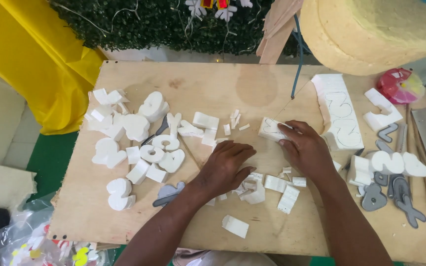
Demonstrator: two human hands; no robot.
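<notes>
Nearest the wearer, the left hand (228,165) lay flat and released on the plywood board (124,216), palm down among white offcuts (272,189), gripping nothing. Farther out, at about one o'clock from it, the right hand (305,148) pinched the small foam block (271,129), its long axis running ten to four. The taut cutting wire (292,98) met that block's far edge.

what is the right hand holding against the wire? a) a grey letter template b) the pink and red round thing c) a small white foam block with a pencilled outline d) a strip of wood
c: the right hand presses a small white foam block with a drawn outline against the thin wire, on the plywood board.
</notes>
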